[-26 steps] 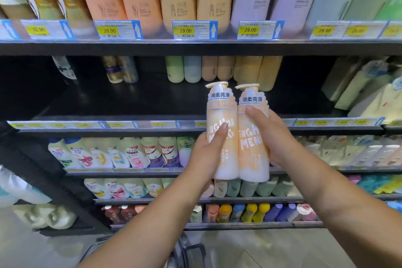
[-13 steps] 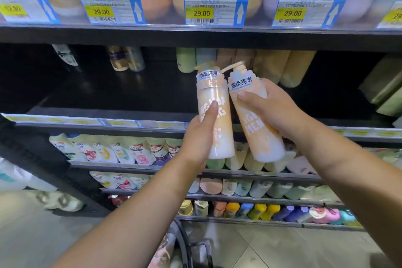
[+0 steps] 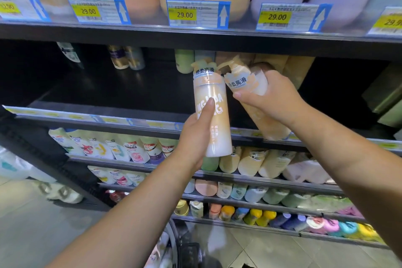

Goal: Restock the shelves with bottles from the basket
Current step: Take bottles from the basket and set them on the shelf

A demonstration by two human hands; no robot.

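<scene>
1. Step in hand, by my read: shelving, w/ both bottles lifted to the shelf but neither set down yet.
2. L hand [image 3: 195,137] gripped an upright peach pump bottle [image 3: 214,119] at frame centre, thumb up its front, fingers wrapped behind. It hung in front of the dark shelf's rim [image 3: 87,118].
3. R hand [image 3: 274,100] gripped a matching 2nd bottle [image 3: 270,127] near the neck, fingers curled round it. It was tilted, pump head leaning upper left, just beside the 1st bottle's cap; can't tell if they touched.
4. That shelf held only a few bottles at the back [image 3: 185,61], mid-frame.
5. Basket [image 3: 189,252] sat at bottom centre, partly cut off, contents blurred.
6. Next probably calls for righting the R bottle, then passing both over the rim and under the price-tag [image 3: 196,14] shelf above w/o clipping the pumps.
</scene>
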